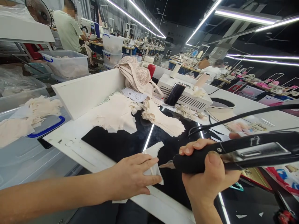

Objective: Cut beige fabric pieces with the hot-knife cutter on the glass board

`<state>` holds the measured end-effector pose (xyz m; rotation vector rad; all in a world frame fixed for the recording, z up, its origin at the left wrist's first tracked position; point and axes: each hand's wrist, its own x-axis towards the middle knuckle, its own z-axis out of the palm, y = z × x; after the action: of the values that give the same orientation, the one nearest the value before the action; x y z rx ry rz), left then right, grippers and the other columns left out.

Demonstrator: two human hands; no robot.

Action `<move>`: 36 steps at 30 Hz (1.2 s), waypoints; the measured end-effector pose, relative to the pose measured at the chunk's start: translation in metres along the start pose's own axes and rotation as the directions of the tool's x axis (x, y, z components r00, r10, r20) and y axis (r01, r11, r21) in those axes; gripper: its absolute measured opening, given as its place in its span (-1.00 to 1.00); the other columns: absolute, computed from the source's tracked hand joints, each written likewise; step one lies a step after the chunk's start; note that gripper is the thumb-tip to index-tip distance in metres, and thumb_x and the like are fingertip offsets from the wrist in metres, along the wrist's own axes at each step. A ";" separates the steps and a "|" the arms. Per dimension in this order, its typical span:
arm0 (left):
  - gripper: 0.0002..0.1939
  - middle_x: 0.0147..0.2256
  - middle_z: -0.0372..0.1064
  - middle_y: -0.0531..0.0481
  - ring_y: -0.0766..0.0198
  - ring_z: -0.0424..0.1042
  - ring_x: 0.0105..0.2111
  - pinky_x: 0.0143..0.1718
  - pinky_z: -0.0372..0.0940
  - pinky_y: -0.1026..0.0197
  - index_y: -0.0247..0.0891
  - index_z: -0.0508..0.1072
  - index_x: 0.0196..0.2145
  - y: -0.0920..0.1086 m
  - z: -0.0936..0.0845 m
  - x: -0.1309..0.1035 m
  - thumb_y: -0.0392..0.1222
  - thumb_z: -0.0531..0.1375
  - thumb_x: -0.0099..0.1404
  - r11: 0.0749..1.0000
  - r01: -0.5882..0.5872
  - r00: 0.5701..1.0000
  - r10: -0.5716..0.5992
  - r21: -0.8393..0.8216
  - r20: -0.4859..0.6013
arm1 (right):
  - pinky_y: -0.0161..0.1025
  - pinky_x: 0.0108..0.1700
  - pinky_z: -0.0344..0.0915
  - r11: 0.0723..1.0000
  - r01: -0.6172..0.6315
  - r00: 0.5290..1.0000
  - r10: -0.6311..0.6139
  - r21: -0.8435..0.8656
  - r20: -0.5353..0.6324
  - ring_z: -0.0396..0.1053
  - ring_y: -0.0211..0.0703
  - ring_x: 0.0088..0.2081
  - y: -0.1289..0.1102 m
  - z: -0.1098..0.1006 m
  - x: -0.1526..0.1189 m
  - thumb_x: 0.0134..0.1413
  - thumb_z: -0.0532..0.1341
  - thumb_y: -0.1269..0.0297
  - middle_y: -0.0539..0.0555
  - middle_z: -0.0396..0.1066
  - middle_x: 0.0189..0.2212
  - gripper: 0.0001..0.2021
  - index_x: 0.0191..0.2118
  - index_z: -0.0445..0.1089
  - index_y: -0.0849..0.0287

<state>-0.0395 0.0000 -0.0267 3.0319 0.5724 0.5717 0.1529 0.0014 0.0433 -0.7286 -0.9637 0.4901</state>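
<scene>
My left hand (137, 175) lies with fingers stretched out on a small pale fabric piece (154, 151) at the near edge of the black glossy board (171, 152). My right hand (210, 174) is wrapped round a thick black corded hand tool (254, 149) with a metal lever along its side. The tool's pointed metal tip (167, 165) is at the right edge of the fabric piece, near my left fingertips; whether it touches the cloth I cannot tell. Beyond my hands lie a stack of beige fabric pieces (161, 119) and a wider beige pile (116, 112).
A white vented box (184, 90) stands at the back, a phone (175, 93) leaning on it. Beige lace bras (137, 74) lie heaped by a white panel (91, 91). A black cable (245, 116) crosses at right. Plastic bins (67, 65) stand at left; a person (67, 31) sits behind.
</scene>
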 end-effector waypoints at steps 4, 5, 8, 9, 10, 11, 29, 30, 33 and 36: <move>-0.56 0.36 0.26 -0.25 -0.04 0.34 0.30 0.31 0.26 -0.02 -0.11 0.42 0.18 0.000 -0.002 0.001 0.09 0.31 0.47 1.000 0.004 1.000 -0.004 0.004 0.020 | -0.24 -0.49 0.46 1.000 -0.001 1.000 0.001 0.004 -0.003 0.36 -0.26 -0.55 0.000 -0.001 0.000 0.09 0.40 0.30 -0.17 0.45 -0.45 -0.51 0.12 0.32 -0.03; -0.57 0.36 0.26 -0.24 -0.05 0.34 0.30 0.31 0.26 -0.02 -0.10 0.42 0.19 0.000 -0.003 0.001 0.09 0.30 0.48 1.000 0.005 1.000 -0.005 0.003 0.027 | -0.24 -0.49 0.46 1.000 -0.003 1.000 0.003 0.004 -0.002 0.36 -0.26 -0.55 -0.001 -0.001 0.000 0.09 0.40 0.30 -0.17 0.46 -0.45 -0.51 0.12 0.32 -0.04; -0.59 0.37 0.25 -0.23 -0.06 0.34 0.31 0.30 0.27 -0.04 -0.10 0.41 0.20 0.000 -0.003 0.001 0.09 0.26 0.51 1.000 0.006 0.999 -0.006 0.004 0.041 | -0.25 -0.49 0.46 1.000 -0.002 1.000 0.002 0.005 0.001 0.36 -0.26 -0.55 -0.001 0.000 0.000 0.09 0.40 0.29 -0.17 0.45 -0.44 -0.51 0.12 0.32 -0.05; -0.59 0.37 0.24 -0.23 -0.06 0.34 0.31 0.30 0.27 -0.04 -0.10 0.40 0.20 -0.001 -0.003 0.001 0.09 0.24 0.52 1.000 0.005 0.999 -0.005 0.005 0.042 | -0.25 -0.49 0.46 1.000 -0.001 1.000 0.001 0.005 -0.001 0.37 -0.26 -0.55 0.000 0.000 -0.001 0.09 0.40 0.29 -0.17 0.46 -0.44 -0.51 0.12 0.32 -0.05; -0.59 0.37 0.24 -0.24 -0.06 0.33 0.31 0.30 0.26 -0.04 -0.10 0.39 0.21 -0.001 -0.003 0.001 0.09 0.23 0.52 1.000 0.005 0.999 -0.005 0.006 0.041 | -0.24 -0.49 0.46 1.000 -0.001 1.000 0.001 0.005 -0.004 0.36 -0.26 -0.55 0.000 0.000 -0.001 0.09 0.40 0.29 -0.17 0.45 -0.44 -0.51 0.12 0.32 -0.05; -0.59 0.37 0.24 -0.24 -0.05 0.33 0.31 0.30 0.26 -0.04 -0.10 0.39 0.21 0.000 -0.003 0.001 0.09 0.23 0.53 1.000 0.005 0.999 -0.005 0.006 0.039 | -0.24 -0.49 0.46 1.000 0.000 1.000 0.000 0.005 -0.008 0.36 -0.26 -0.54 0.000 0.000 -0.001 0.09 0.40 0.29 -0.17 0.45 -0.44 -0.51 0.12 0.32 -0.06; -0.46 0.34 0.29 -0.32 -0.08 0.35 0.32 0.30 0.29 -0.05 -0.11 0.38 0.27 0.013 -0.002 -0.005 0.11 0.32 0.46 0.998 0.057 0.998 -0.057 0.029 -0.007 | -0.24 -0.47 0.47 0.998 -0.053 0.998 0.054 0.015 -0.028 0.38 -0.27 -0.53 0.000 0.001 -0.003 0.08 0.43 0.30 -0.15 0.45 -0.43 -0.46 0.16 0.30 -0.04; -0.40 0.34 0.29 -0.34 -0.08 0.35 0.32 0.29 0.29 -0.04 -0.12 0.35 0.31 0.018 -0.002 -0.007 0.13 0.33 0.44 0.997 0.070 0.998 -0.069 0.042 -0.010 | -0.24 -0.48 0.47 0.999 -0.048 0.999 0.048 0.016 -0.016 0.38 -0.27 -0.53 0.000 0.000 -0.004 0.09 0.43 0.29 -0.15 0.45 -0.43 -0.47 0.16 0.31 -0.03; -0.34 0.33 0.31 -0.32 -0.02 0.37 0.31 0.30 0.30 0.02 -0.19 0.31 0.35 0.029 -0.003 -0.011 0.16 0.30 0.45 0.993 0.099 0.995 -0.097 0.065 -0.030 | -0.24 -0.47 0.46 1.000 -0.019 1.000 0.018 0.016 0.021 0.38 -0.27 -0.54 -0.003 -0.003 -0.006 0.10 0.43 0.26 -0.13 0.46 -0.42 -0.48 0.15 0.32 -0.02; -0.58 0.19 0.47 -0.24 0.10 0.44 0.22 0.32 0.27 0.12 -0.33 0.45 0.18 0.027 -0.011 -0.008 0.02 0.18 0.57 0.993 0.086 0.991 -0.078 0.078 -0.109 | -0.24 -0.48 0.46 0.999 -0.018 0.999 0.017 0.029 0.038 0.38 -0.27 -0.54 -0.004 -0.003 -0.007 0.11 0.43 0.27 -0.13 0.46 -0.42 -0.49 0.15 0.32 -0.02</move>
<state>-0.0412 -0.0284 -0.0172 3.0508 0.7390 0.7255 0.1522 -0.0070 0.0414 -0.7046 -0.9837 0.5339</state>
